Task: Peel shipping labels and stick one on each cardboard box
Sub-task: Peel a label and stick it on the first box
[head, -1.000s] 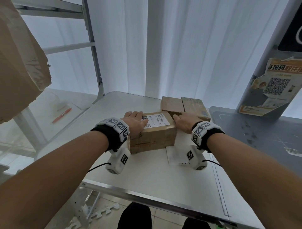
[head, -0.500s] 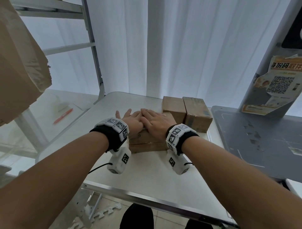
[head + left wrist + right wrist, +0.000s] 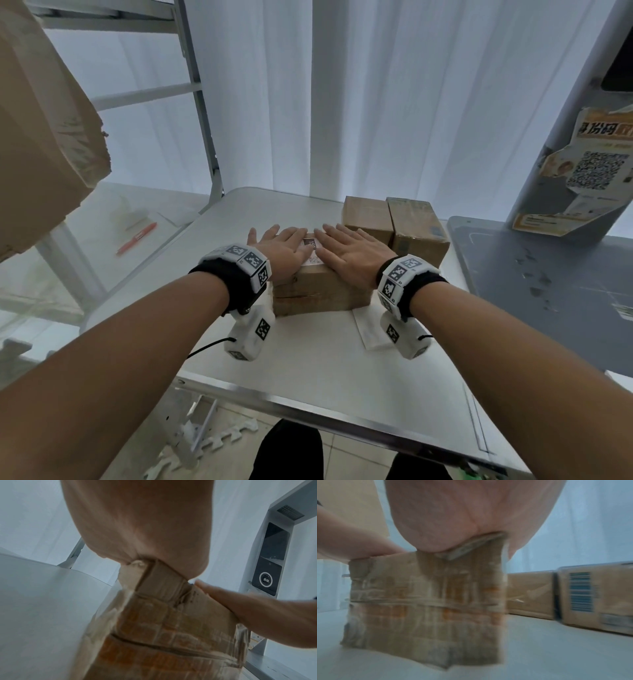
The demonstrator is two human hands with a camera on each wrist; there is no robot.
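On table (image 3: 308, 370), box (image 3: 322, 291) lengthwise left-right, both hands (image 3: 284, 251) flat atop label (image 3: 312, 251)

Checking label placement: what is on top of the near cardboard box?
Both hands lie flat on the near cardboard box: left hand, right hand. Between them a strip of white shipping label shows; the rest is covered.

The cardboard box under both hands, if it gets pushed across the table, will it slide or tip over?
The cardboard box would probably slide rather than tip: it looks wider than tall and sits flat on the smooth white table. Its walls look creased and worn, so it may give a little under pressure. With the left hand and right hand flat on top, it likely stays put.
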